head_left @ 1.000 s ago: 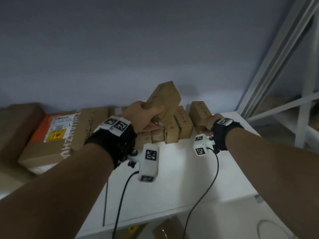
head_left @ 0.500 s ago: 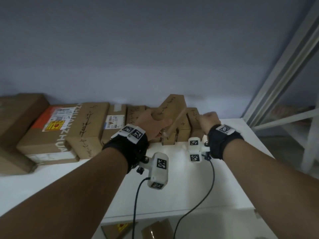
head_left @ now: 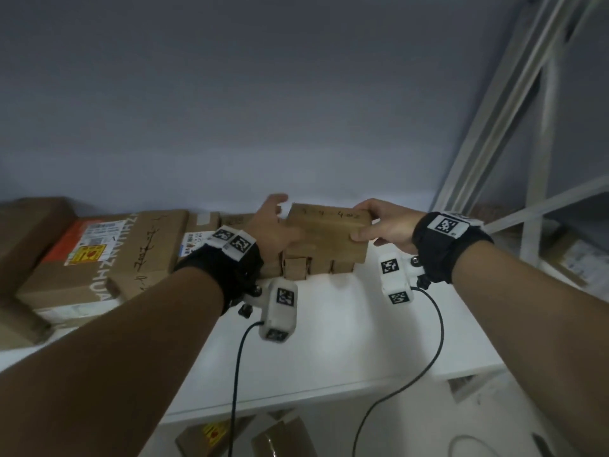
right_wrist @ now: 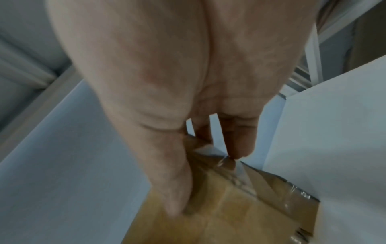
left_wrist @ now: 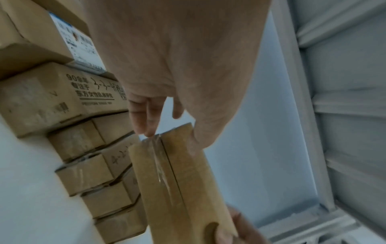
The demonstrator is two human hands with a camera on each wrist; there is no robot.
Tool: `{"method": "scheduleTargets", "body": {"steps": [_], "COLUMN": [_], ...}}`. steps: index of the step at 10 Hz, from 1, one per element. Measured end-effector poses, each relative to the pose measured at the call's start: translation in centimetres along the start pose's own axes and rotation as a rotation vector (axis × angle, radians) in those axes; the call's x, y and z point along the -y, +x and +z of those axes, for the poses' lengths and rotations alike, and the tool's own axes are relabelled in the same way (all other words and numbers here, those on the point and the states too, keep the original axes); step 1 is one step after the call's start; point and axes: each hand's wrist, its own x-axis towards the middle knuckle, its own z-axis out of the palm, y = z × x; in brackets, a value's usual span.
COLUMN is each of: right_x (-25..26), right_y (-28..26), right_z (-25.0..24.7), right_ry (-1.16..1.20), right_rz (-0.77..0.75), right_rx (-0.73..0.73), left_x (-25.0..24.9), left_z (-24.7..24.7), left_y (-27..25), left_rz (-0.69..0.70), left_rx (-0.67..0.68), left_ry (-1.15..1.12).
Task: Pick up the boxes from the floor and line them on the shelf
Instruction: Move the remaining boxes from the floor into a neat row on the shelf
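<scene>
Placing step, near to far from the white shelf [head_left: 346,351] front edge. Below that edge, 2 more boxes on the floor [head_left: 244,437] wait, so by my read the task is partway done. On the shelf, a long brown box [head_left: 326,232] is carried crosswise over a row of small boxes [head_left: 306,267] that stand side by side toward the shelf's back. Right hand [head_left: 382,225] grips the box's right end, thumb on the near face and fingers curled over the top. Left hand [head_left: 273,225] is at the box's left end; in the left wrist view its fingertips [left_wrist: 146,128] touch the taped end with fingers fairly straight, more steadying than clamping. Whether the box already rests on the row or sits just above it, cannot tell. Further left along the shelf lie bigger cartons, one with an orange label [head_left: 89,245], backed against the grey wall [head_left: 296,110]. Next move likely calls for lowering the box level onto the row or beside it, squaring its ends, then letting go with both hands without knocking the small boxes.
</scene>
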Motion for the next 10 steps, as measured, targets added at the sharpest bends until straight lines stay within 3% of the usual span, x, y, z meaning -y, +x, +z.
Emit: {"method": "scheduleTargets", "body": {"steps": [1, 2, 3, 5, 7, 8, 9, 10], "right_x": [-1.1, -2.7, -4.9, -9.2, -10.4, -11.7, -11.1, -8.6], "right_y": [0.1, 0.6, 1.8, 5.3, 7.9, 9.5, 8.2, 4.4], "right_z": [-1.2, -1.8, -1.4, 1.2, 3.2, 3.8, 4.3, 4.5], "right_ry": [0.031, 0.353, 0.421, 0.435, 0.393, 0.23, 0.307, 0.137], "right_rz": [0.079, 0.166, 0.266, 0.38, 0.359, 0.323, 0.346, 0.4], "right_rx": [-0.179, -0.408, -0.553, -0.509, -0.357, -0.444, -0.443, -0.362], "left_x": [-1.1, -1.9, -1.7, 1.0, 2.8, 3.5, 3.6, 3.6], "left_z": [0.1, 0.5, 1.6, 4.0, 4.9, 4.5, 3.4, 1.8], "left_y": [1.5, 2.8, 3.8, 5.9, 5.8, 5.2, 3.7, 1.0], "left_rz": [-0.083, -0.182, -0.218, -0.337, -0.405, -0.389, -0.367, -0.393], "left_rx": [-0.055, -0.046, -0.027, 0.012, -0.082, -0.085, -0.061, 0.043], "left_ry": [-0.073, -0.056, -0.021, -0.176, -0.229, -0.198, -0.262, -0.354]}}
